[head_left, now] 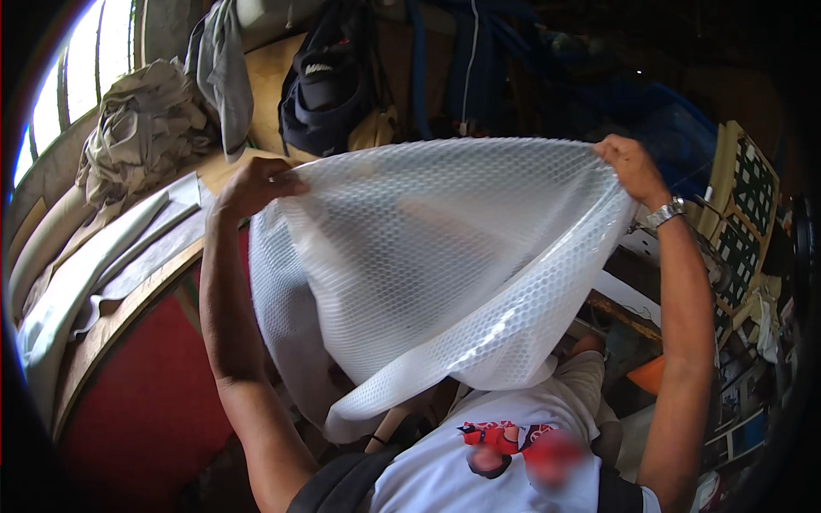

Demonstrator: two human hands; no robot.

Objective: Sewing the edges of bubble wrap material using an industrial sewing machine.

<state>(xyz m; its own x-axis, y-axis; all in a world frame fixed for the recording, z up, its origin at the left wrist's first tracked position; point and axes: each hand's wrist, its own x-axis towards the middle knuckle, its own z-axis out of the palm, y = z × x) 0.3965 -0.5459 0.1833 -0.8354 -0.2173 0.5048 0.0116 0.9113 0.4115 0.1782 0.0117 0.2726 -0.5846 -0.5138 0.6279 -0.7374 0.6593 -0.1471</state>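
Bubble wrap (445, 265) hangs spread between the hands, its upper edge running from the left hand (255, 186) to the right hand (634, 169). Both hands, set wide apart, pinch that edge. The wrap's lower edge falls loose near the shirt (428, 474). Left of the wrap, past the left forearm (229, 316), is the desk (128, 308); right, past the right forearm (688, 316), a green panel (753, 171).
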